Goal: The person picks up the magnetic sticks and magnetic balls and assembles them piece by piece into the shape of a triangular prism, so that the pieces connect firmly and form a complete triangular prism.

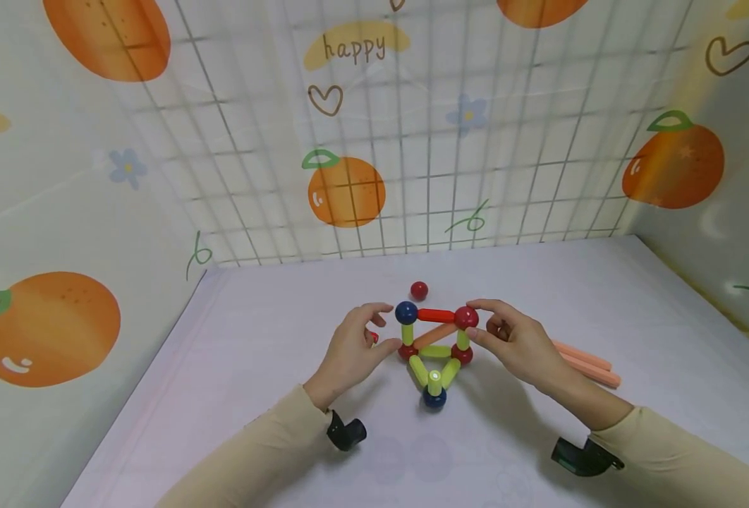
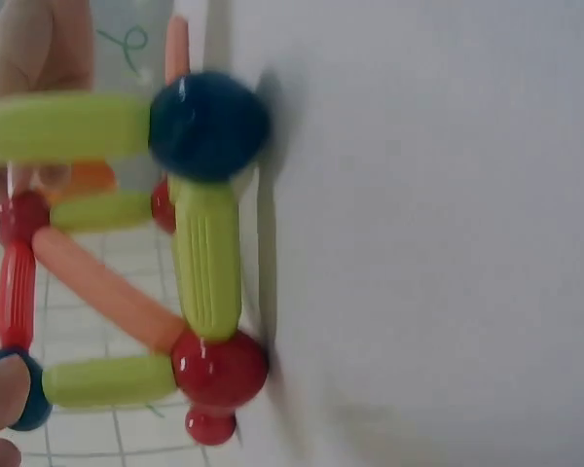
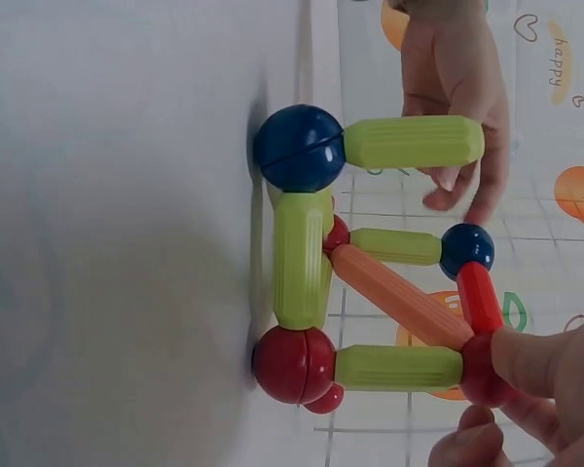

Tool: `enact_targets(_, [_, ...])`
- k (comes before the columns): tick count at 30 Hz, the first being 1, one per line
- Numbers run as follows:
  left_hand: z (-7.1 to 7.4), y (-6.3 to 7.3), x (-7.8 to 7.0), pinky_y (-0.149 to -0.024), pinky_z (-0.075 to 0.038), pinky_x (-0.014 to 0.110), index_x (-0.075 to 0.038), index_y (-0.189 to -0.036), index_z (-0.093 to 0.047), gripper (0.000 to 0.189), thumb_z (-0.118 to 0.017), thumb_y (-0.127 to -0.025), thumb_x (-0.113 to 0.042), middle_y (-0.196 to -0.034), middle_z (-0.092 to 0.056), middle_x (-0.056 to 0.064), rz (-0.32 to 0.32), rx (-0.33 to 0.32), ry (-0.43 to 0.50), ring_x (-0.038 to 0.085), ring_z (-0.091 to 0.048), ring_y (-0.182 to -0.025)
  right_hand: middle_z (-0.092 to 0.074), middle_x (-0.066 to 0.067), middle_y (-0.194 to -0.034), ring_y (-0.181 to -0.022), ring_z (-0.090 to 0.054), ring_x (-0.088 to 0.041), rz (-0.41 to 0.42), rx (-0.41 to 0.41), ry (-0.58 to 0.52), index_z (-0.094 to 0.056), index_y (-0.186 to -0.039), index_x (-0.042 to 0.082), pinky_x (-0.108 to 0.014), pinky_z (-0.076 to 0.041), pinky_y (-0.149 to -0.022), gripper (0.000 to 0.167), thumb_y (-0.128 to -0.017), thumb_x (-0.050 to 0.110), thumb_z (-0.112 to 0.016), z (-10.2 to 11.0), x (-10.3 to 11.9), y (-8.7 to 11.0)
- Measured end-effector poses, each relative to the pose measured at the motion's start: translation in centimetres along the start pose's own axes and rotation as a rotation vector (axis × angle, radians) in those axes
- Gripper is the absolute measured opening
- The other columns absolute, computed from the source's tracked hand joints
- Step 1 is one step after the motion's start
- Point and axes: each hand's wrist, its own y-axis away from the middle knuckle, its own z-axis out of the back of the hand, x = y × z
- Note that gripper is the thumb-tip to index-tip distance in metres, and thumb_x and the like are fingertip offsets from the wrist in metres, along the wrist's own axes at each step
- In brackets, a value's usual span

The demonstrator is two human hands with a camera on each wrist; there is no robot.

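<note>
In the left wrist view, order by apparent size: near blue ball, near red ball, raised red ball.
Near blue ball
Near red ball
Raised red ball
Differing nearness may affect this; true sizes are unsure.

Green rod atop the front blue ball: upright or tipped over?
Upright: the green rod stands on the front blue ball, its free end pointing up.

Downward head view, close wrist views, shared structure (image 1: pixel 436 351)
</note>
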Motion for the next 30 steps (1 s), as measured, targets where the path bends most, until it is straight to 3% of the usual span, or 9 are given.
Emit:
enact_targets(5, [0.3, -0.7, 0.2, -0.064, -0.043, 0.021, -0.021, -0.145, -0.049, 0.062, -0.074, -0.088, -0.020, -0.122, -0.058, 0.010, -0.027, 0.018, -0.038, 0.012, -0.048, -0.069, -0.051, -0.007, -0.082, -0.067, -0.045, -0.017, 0.005, 0.005, -0.001, -0.057, -0.133, 0.019, -0.023, -0.036, -0.051, 0.046, -0.090, 0.024, -0.072, -0.1, 0.0, 0.0])
enact_targets(13, [0.5, -0.3, 0.0, -0.061, -0.041, 0.021, -0.017, -0.124, -0.060, 0.041, -0.076, -0.086, -0.025, -0.117, -0.059, 0.006, 0.023, -0.008, 0.028, 0.014, -0.048, -0.070, -0.048, -0.005, -0.077, -0.066, -0.044, -0.016, 0.038, 0.039, -0.019, -0.060, -0.133, 0.021, -0.023, -0.035, -0.050, 0.045, -0.090, 0.022, -0.072, -0.3, 0.3, -0.4])
enact_targets(16, [0.7, 0.0, -0.1, -0.060, -0.040, 0.021, -0.015, -0.118, -0.059, 0.040, -0.078, -0.084, -0.024, -0.115, -0.058, 0.005, -0.006, -0.003, 0.051, 0.013, -0.047, -0.069, -0.046, -0.004, -0.075, -0.066, -0.044, -0.016, 0.054, 0.050, -0.007, -0.060, -0.135, 0.021, -0.023, -0.035, -0.051, 0.046, -0.091, 0.021, -0.071, -0.3, 0.4, -0.7])
enact_targets(22, [1.0, 0.5, -0.1, -0.060, -0.039, 0.019, -0.013, -0.124, -0.059, 0.045, -0.078, -0.084, -0.020, -0.116, -0.058, 0.004, -0.085, 0.013, 0.037, 0.009, -0.046, -0.064, -0.049, -0.004, -0.078, -0.068, -0.045, -0.018, 0.064, 0.076, 0.000, -0.059, -0.136, 0.020, -0.023, -0.036, -0.052, 0.046, -0.092, 0.018, -0.069, -0.4, 0.5, -1.3])
enact_targets(30, [1.4, 1.7, 0.3, -0.057, -0.037, 0.020, -0.013, -0.118, -0.062, 0.036, -0.075, -0.084, -0.018, -0.112, -0.058, 0.004, -0.121, -0.005, 0.022, 0.007, -0.042, -0.061, -0.051, -0.004, -0.077, -0.070, -0.047, -0.019, 0.087, 0.122, 0.019, -0.059, -0.136, 0.019, -0.023, -0.037, -0.054, 0.045, -0.092, 0.016, -0.068, -0.9, 0.8, -2.5])
